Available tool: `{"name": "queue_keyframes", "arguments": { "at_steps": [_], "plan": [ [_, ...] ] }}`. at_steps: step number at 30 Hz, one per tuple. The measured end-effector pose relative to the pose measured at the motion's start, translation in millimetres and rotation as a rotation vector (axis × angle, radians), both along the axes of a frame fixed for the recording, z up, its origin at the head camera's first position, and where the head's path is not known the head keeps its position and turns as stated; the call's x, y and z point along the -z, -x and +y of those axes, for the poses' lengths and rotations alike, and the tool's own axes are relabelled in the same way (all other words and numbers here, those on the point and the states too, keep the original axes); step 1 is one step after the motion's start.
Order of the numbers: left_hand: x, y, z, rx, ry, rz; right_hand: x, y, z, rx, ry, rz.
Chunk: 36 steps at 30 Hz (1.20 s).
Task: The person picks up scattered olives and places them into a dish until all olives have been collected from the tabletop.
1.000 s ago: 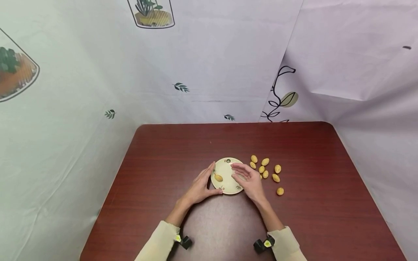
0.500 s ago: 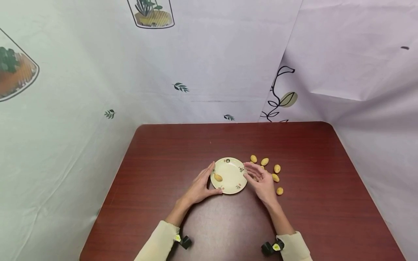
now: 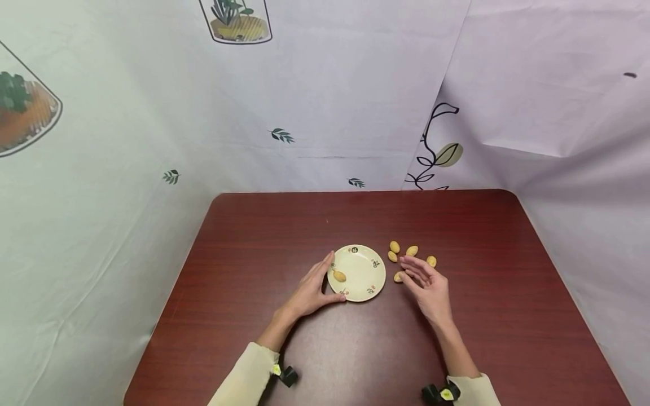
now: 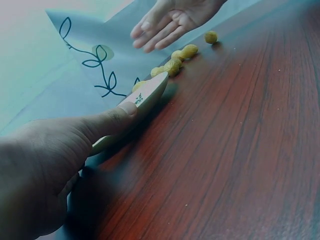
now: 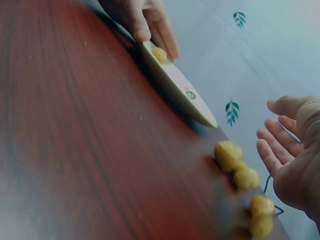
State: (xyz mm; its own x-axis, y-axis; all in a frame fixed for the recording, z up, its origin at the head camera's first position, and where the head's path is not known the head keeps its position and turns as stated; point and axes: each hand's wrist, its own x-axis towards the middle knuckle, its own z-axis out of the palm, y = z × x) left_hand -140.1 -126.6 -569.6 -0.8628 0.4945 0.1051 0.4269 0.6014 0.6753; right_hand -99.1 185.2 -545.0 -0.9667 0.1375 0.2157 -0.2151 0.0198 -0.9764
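Note:
My left hand [image 3: 306, 293] holds the rim of a small cream plate [image 3: 360, 273] with printed motifs, its thumb at the near edge and its fingers along the left side. One small yellow oval piece, like a fruit or nut, [image 3: 339, 276] lies on the left part of the plate. To the right, my right hand [image 3: 431, 290] hovers over a loose group of similar yellow pieces [image 3: 412, 251], hiding some of them in the head view. Its fingers are loosely bent, and the right wrist view shows the palm holding nothing.
The plate stands mid-table on a dark red wooden table [image 3: 264, 237]. Pale patterned cloth [image 3: 325, 101] hangs behind and at the sides. Right of the plate, a yellow piece [image 3: 398, 277] lies close to its rim.
My right hand has moved right from over the plate to above the scattered yellow pieces. My left hand, the plate and the piece on it have stayed in place.

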Motion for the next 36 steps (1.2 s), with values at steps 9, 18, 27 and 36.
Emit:
{"name": "queue_keyframes", "arguments": {
  "at_steps": [9,18,27,36],
  "plan": [
    [1.5,0.4,0.2,0.008,0.001,-0.014,6.1,-19.0,22.4,0.073,-0.007,-0.026],
    [0.4,0.6,-0.5,-0.002,0.004,-0.030,10.4,-32.5,36.7,0.167,-0.003,-0.061],
    [0.7,0.4,-0.6,-0.002,0.002,-0.027,16.4,-43.6,50.9,0.210,-0.155,-0.080],
    [0.4,0.1,-0.7,-0.003,0.000,-0.032,21.8,-50.3,53.6,0.196,-0.194,-0.077]
  ]
}}
